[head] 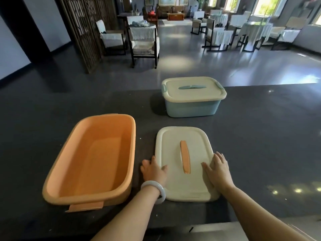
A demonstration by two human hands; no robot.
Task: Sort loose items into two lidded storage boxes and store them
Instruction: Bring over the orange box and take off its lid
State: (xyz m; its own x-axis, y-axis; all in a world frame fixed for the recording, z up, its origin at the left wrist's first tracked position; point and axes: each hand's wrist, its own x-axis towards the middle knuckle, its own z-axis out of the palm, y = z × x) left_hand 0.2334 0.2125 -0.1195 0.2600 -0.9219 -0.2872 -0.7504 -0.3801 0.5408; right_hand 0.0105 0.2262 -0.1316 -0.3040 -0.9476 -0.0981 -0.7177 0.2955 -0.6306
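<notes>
An orange storage box (57, 185) stands open and empty at the left of the dark table. Right of it a cream lid (173, 145) with an orange handle lies flat on the table. My left hand (153, 169) holds the lid's left edge, thumb on top and fingers curled at the rim. My right hand (218, 166) holds the right edge the same way, thumb lying on the lid. Farther back stands a blue storage box (191, 108) with its cream lid clipped on.
The dark table (260, 145) stretches wide to the right and left. Its far edge runs just behind the blue box. Beyond it is a room with chairs (144, 42) and covered tables (257, 30). No loose items are in view.
</notes>
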